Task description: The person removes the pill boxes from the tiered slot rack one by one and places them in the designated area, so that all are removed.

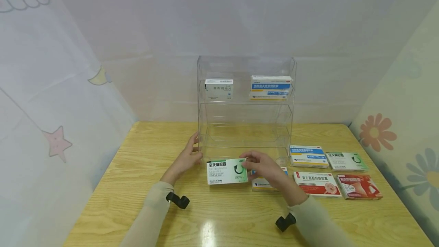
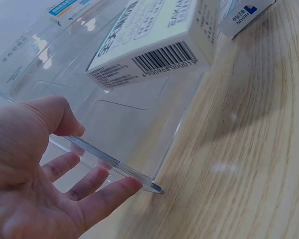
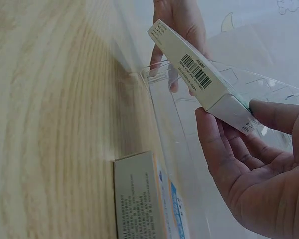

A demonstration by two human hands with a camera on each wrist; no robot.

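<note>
A clear acrylic shelf rack (image 1: 245, 119) stands at the back middle of the wooden table (image 1: 137, 186). My left hand (image 1: 188, 158) holds its left front wall, thumb on one side and fingers on the other; the left wrist view shows this hand (image 2: 40, 174) at the rack's edge (image 2: 129, 134). My right hand (image 1: 262, 166) pinches the right end of a green and white box (image 1: 227, 170), held flat just in front of the rack's lowest shelf. In the right wrist view the box (image 3: 189, 64) shows its barcode side, with my right hand (image 3: 259, 164) on its end.
On the top shelf are a white box (image 1: 218, 89) and a blue-striped box (image 1: 271, 87). Right of the rack lie a blue box (image 1: 308, 156), a green box (image 1: 346, 161), a red and white box (image 1: 317, 183) and a red box (image 1: 359, 186). Another box (image 1: 262, 184) lies under my right hand.
</note>
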